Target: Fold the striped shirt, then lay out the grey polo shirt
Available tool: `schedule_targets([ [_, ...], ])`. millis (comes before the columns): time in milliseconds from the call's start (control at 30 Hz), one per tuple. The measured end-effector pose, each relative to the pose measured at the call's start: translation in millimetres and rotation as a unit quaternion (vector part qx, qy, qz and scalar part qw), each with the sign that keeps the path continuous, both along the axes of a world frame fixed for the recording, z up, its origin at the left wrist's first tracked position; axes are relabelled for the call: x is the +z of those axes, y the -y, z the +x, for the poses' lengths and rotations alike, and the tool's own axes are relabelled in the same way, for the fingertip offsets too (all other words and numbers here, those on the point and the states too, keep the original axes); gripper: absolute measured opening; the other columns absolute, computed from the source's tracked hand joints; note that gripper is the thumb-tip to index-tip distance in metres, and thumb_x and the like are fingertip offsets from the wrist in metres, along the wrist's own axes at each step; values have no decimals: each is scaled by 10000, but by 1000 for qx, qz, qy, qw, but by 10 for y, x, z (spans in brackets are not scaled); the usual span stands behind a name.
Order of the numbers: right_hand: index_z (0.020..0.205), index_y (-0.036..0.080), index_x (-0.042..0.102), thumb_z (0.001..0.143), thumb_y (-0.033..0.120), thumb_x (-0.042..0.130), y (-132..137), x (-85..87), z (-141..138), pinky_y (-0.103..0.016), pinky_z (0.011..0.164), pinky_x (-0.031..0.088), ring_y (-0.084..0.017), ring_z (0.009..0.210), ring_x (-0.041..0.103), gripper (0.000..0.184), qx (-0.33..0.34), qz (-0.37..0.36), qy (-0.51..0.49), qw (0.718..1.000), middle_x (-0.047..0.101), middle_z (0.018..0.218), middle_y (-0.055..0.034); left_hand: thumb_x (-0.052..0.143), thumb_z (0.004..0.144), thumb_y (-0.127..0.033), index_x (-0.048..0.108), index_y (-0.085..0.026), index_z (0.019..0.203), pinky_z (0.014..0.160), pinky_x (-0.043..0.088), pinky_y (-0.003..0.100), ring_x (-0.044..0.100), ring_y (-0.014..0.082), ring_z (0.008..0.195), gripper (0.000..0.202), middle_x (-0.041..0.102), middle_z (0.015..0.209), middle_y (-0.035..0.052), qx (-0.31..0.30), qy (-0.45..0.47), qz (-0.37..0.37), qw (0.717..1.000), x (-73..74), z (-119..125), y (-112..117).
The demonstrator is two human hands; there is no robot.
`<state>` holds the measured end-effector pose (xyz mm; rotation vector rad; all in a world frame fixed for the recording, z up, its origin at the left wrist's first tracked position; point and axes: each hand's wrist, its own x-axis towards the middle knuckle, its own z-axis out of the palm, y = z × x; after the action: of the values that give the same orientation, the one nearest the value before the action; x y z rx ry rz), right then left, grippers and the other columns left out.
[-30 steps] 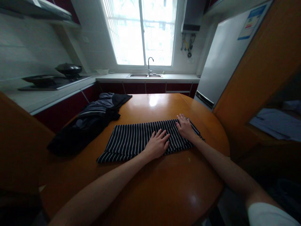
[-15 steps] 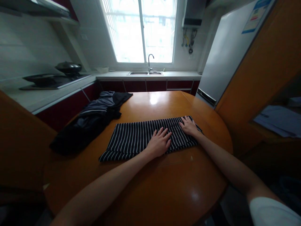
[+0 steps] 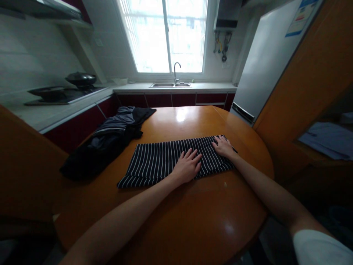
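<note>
A black cloth garment with white stripes [image 3: 154, 158] lies folded into a long flat strip on the wooden table; its exact kind cannot be made out. My left hand [image 3: 186, 166] rests flat on its middle, near the front edge, with the fingers spread. On the right end of the striped cloth lies my right hand [image 3: 222, 146], palm down and fingers apart. Neither hand grips anything. The cloth's near edge shows a folded-over band, partly hidden by my left hand and forearm.
Dark clothing [image 3: 110, 136] lies heaped on the table's left side. The round-edged wooden table [image 3: 176, 221] extends toward a counter with a sink [image 3: 162, 85]. A stove with a pan [image 3: 81, 78] stands at left, a fridge [image 3: 264, 59] at right.
My right hand has shifted very slightly to the right on the striped cloth. My left hand stays in place, and the view has moved a touch.
</note>
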<state>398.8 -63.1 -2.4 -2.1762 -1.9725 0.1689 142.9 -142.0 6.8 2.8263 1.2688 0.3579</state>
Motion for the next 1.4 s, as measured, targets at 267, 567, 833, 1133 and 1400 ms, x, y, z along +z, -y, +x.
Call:
schedule_targets([
  [267,1519,84,405,1022,395,377,160,68,-292,-583,1196,126,-346,1520,189,587,26,100,28,994,275,1622,-234,323,1041,-491,321,-198,1573,1195,252,552,250,334,1511,608,333,1624,105,-34,13,-99,994,289,-33,-245],
  [567,1556,178,366,1022,419,374,248,-4,-681,-542,1213,144,-270,1538,168,586,224,40,-29,973,247,1651,-145,348,1033,-434,359,-164,1554,1216,147,570,172,334,1534,588,244,1654,121,88,18,-42,995,15,-128,-483],
  [833,1461,85,495,976,367,508,-58,44,40,-481,1192,258,-314,1461,354,561,57,89,-73,992,426,1545,-228,338,1025,-437,371,-152,1553,1220,141,568,169,331,1535,601,238,1656,112,88,22,-45,995,11,-121,-494],
  [1133,888,113,670,887,278,649,50,322,776,-265,600,516,-164,650,633,167,-161,-37,-315,935,684,780,-103,325,1022,-437,372,-154,1552,1213,165,565,181,331,1532,602,240,1657,109,89,15,-35,995,-13,-120,-499],
  [1400,702,135,626,828,326,750,180,476,812,-160,399,304,-54,459,399,261,-95,-137,-384,908,500,551,35,308,1025,-451,369,-173,1554,1210,162,565,175,329,1534,600,237,1660,103,91,8,-38,995,-5,-124,-508],
])
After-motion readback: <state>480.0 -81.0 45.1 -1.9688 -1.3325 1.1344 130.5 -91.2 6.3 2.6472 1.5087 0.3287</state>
